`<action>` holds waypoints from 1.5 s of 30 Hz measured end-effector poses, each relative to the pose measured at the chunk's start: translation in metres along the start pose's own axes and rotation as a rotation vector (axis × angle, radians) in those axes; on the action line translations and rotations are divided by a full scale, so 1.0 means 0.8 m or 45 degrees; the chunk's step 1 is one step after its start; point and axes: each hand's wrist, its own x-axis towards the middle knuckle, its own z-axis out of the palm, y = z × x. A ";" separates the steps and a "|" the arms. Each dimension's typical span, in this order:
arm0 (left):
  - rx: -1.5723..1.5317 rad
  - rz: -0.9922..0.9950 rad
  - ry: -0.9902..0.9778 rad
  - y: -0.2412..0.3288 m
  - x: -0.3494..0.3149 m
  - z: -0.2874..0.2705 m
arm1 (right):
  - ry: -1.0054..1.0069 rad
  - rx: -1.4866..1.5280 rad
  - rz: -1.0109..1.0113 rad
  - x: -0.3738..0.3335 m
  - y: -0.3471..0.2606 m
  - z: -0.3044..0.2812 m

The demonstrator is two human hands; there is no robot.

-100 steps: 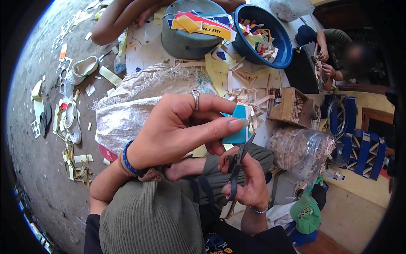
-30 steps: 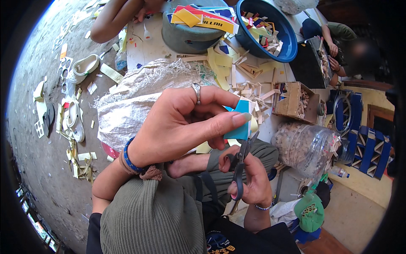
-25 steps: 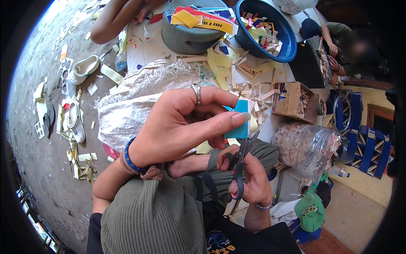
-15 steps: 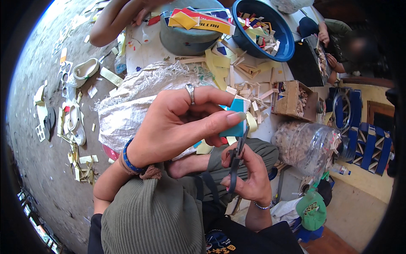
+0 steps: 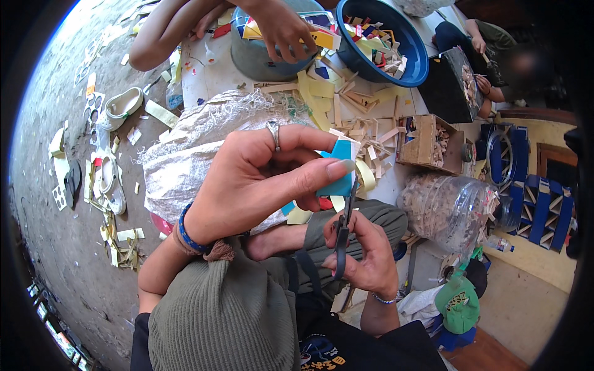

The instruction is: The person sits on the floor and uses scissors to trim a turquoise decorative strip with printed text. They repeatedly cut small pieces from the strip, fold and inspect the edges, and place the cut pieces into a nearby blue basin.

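Left hand (image 5: 247, 185): fingers clamped on blue card (image 5: 339, 173), held up to meet the blades. Right hand (image 5: 365, 260): fingers closed on scissors (image 5: 342, 232), cutting upward.

Pinched between thumb and fingers (image 5: 322, 176) of the left hand (image 5: 253, 185): a small card piece (image 5: 339, 167). Just below those fingertips, touching the card's lower edge: scissors (image 5: 342, 235), gripped in the right hand (image 5: 365, 260), which sits right of and below the left hand. Beyond the fingers, farther away: a crinkled sack (image 5: 198, 142) behind the left hand, then a heap of strips (image 5: 346, 111), with a basin (image 5: 383, 37) of scraps behind that. Left of the basin, a tub (image 5: 247, 52) under another person's hand (image 5: 281, 28). Right of the fingertips: a small box (image 5: 427, 142), and below it a clear jar (image 5: 445, 207) lying on its side. Far left of the fingers: sandals (image 5: 114, 111) and offcuts on the ground (image 5: 68, 260).
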 end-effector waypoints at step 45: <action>0.099 0.169 0.083 -0.014 0.000 0.004 | 0.038 -0.086 -0.051 0.004 0.012 0.012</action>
